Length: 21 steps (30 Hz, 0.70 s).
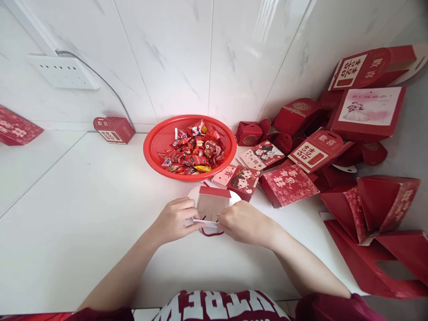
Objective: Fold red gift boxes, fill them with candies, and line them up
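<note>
Gift box (pixel 213 204), paper, open, pale inside, red flap (pixel 214 192), dark-red cord (pixel 213 235); my left hand (pixel 176 220) and right hand (pixel 246 222) pinching its near edge, forearms (pixel 129 267) angled inward.

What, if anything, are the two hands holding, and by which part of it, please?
An open gift box: the left hand grips it around the near left corner, the right hand around the near right corner.

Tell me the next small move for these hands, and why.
Probably work the near edge of the open box into place: the left hand and right hand grip it at either end, and a dark red cord loops out there.
</note>
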{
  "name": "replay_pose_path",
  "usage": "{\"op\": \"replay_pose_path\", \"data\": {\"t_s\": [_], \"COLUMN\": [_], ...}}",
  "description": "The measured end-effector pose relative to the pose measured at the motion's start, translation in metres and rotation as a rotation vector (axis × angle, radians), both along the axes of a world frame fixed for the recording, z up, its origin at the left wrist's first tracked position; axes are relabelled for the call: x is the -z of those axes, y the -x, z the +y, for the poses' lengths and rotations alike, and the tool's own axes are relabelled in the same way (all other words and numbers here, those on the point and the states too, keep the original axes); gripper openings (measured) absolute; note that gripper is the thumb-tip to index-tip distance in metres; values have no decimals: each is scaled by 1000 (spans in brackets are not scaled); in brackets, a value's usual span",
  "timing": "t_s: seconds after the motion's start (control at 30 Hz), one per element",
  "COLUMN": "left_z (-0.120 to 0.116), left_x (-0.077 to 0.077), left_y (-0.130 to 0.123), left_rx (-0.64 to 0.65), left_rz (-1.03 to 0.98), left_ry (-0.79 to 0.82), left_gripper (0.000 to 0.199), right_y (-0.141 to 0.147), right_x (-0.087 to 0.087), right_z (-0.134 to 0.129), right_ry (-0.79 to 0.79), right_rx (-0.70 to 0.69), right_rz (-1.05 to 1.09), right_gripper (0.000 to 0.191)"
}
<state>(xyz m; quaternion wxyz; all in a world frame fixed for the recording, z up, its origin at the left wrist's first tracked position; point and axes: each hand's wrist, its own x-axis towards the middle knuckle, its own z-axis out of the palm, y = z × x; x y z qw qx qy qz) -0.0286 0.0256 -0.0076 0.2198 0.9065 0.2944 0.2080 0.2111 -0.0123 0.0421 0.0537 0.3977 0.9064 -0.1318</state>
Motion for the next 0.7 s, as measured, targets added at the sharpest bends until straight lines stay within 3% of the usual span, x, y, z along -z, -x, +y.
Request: {"op": "replay_pose_path", "data": {"t_s": [0.17,0.27,0.43,0.7], "left_z": [1,1,2,-1], "left_x": [1,-1,-6,-10], "left_y": [3,3,3,3], "left_rx": [55,72,127,111], "left_rz": [-4,-7,27,126], "left_ry": [200,204,204,234], "left_gripper": [32,34,35,36], "right_y": [-4,-5,-2,10], "right_x": [-3,-3,9,21], "right_z": [-1,3,11,20], "right_ry": [-7,-142,-346,-72], "right_rx": [53,185,352,425], "right_rz": [221,381,294,-24], "right_gripper": [32,28,28,30]}}
